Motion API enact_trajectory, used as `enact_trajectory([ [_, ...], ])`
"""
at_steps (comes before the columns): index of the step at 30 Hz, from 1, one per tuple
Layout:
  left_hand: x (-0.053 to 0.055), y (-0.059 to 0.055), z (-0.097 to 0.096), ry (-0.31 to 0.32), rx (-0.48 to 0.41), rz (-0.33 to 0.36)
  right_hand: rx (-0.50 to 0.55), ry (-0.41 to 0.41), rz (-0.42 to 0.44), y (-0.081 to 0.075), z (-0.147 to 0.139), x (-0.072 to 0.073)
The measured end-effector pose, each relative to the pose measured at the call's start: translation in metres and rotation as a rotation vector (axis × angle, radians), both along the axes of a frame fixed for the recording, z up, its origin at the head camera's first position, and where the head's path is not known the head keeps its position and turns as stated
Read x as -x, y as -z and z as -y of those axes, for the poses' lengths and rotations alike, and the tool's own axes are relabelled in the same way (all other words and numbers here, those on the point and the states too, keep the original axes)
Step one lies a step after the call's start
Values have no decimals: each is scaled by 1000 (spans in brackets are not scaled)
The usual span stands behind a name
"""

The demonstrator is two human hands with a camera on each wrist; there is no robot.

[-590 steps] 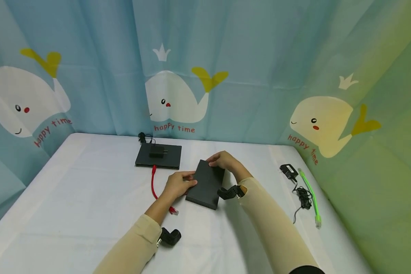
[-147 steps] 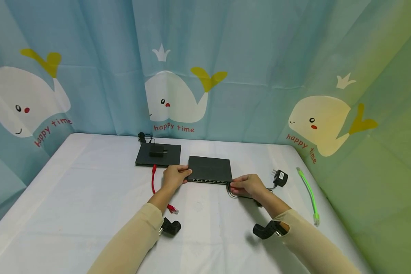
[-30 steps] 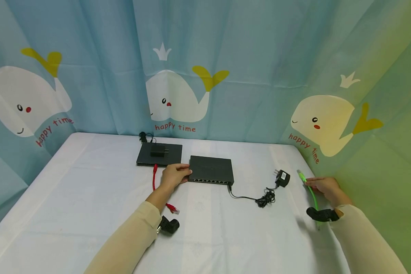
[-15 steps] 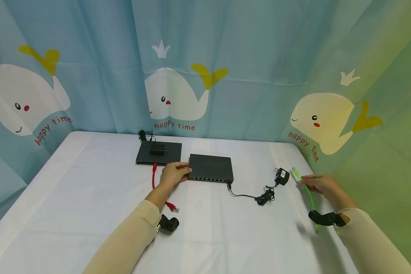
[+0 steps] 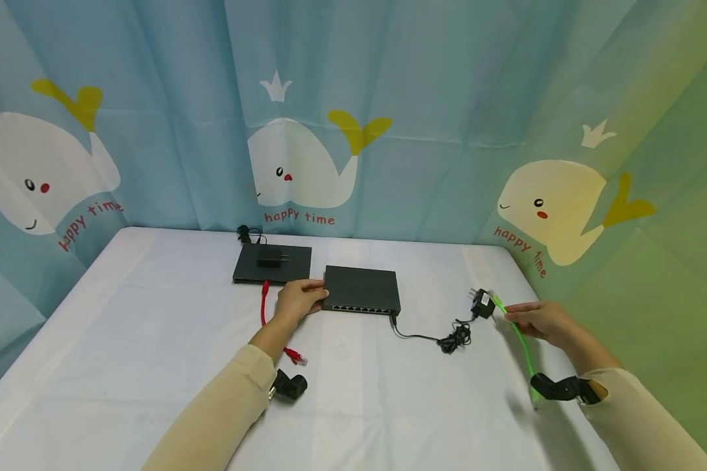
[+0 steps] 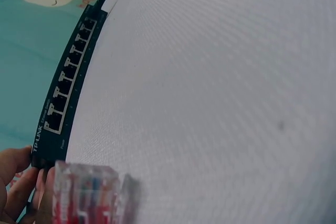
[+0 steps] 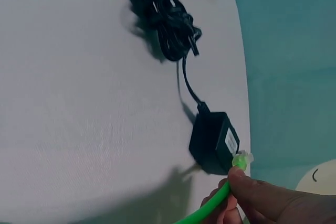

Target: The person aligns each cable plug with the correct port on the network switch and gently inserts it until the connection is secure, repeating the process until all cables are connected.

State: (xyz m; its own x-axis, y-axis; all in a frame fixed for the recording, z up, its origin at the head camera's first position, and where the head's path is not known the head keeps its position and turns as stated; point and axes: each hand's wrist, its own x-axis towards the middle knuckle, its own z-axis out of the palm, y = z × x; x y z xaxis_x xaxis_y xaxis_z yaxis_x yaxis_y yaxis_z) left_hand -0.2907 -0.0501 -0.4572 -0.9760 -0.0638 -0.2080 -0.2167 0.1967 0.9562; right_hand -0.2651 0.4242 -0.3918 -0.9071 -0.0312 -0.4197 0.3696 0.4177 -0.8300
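Observation:
My left hand [image 5: 294,302] pinches the left edge of a black Ethernet switch [image 5: 361,289], whose row of ports faces the near side. In the left wrist view the switch [image 6: 63,85] shows TP-LINK lettering, with thumb and fingers at its end. A thin black power cord enters its near right corner. My right hand [image 5: 546,322] pinches a green Ethernet cable [image 5: 521,341] close to its far plug, lifted off the table. The right wrist view has the clear plug [image 7: 242,159] poking past the thumb, overlapping a black power adapter [image 7: 214,141].
A second black box [image 5: 298,265] stands at back left with a power adapter [image 5: 270,258] on top. A red Ethernet cable [image 5: 296,356] runs near it, partly hidden by my left arm. The switch's coiled cord [image 5: 456,338] lies between switch and adapter [image 5: 483,304].
My right hand has lifted the green cable and brought it left, towards the power adapter. The left hand stays on the switch. Earlier, the power cord was fitted to the switch.

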Motion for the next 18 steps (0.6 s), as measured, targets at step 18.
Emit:
enact_trajectory([
  [18,-2,-1,0,-6,17,-9,53,-112,34,-5,12,-6],
])
